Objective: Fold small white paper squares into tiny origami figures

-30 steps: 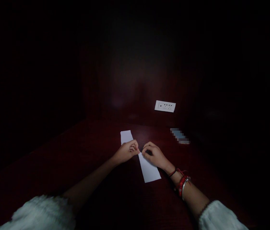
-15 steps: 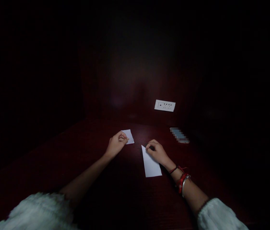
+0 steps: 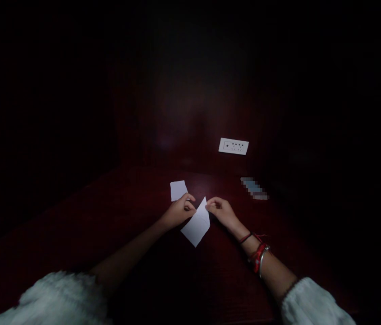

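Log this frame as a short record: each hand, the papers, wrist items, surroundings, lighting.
left hand: thumb at the left edge of the near white paper
right hand: appears to pinch that paper's right edge
far white paper: on the table, partly behind left hand
right wrist: red bracelet, silver bangle
wall: white socket plate
table, right: pixelated flat object
lighting: dim, edges nearly black

White paper (image 3: 197, 225), slightly bent, corner upward.

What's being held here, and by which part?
The nearer white paper, pinched on its edge near the top corner by the right hand; whether the left hand grips it is unclear.
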The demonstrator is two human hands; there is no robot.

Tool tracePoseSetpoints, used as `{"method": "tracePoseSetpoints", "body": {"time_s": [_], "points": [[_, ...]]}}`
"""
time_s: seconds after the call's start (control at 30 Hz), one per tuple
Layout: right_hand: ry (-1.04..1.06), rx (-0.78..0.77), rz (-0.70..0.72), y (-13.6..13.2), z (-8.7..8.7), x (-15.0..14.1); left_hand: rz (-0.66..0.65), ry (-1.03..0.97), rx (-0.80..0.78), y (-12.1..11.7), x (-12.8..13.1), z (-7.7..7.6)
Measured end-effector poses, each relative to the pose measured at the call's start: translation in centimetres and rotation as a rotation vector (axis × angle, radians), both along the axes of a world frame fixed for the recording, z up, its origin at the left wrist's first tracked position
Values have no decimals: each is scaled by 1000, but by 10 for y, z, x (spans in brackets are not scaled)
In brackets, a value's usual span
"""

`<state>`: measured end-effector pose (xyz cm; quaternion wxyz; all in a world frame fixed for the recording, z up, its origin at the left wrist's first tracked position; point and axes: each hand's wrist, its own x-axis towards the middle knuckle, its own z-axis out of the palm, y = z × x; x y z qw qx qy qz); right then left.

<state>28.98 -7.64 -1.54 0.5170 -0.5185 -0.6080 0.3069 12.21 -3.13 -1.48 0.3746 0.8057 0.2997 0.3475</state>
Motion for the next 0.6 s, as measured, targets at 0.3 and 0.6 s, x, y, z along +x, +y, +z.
{"method": "tracePoseSetpoints", "body": {"time_s": [0.3,0.6], "points": [[-319,8,41,-3,-3,7,-71,318,392,-8,-6,9],[-511,166,-51,-9,3,8,-284,507,630,-19,-15,21]]}}
